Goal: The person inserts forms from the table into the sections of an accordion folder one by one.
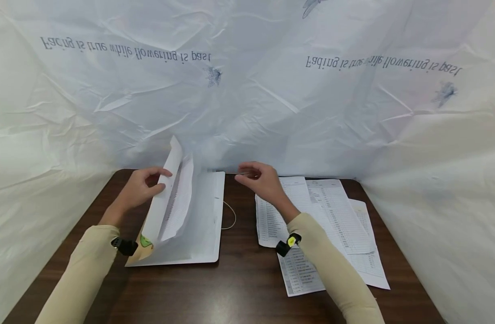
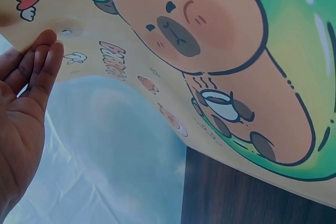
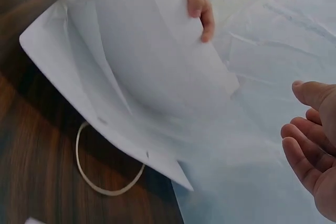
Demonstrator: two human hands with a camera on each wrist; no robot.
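Note:
My left hand grips the raised cover of a file folder near its upper edge. The cover's outer side carries a cartoon animal holding a cup, on a tan and green ground. Inside the folder, a curved printed sheet stands partly up beside the cover, with clear plastic sleeves under it. To the right of the folder, my right hand hovers in the air with its fingers loosely bent and nothing in it. The right wrist view shows this hand apart from the folder's white inner side.
Several printed sheets lie overlapping on the right of the brown table, under my right forearm. An elastic loop sticks out from the folder's right edge. White plastic sheeting hangs behind the table and at both sides.

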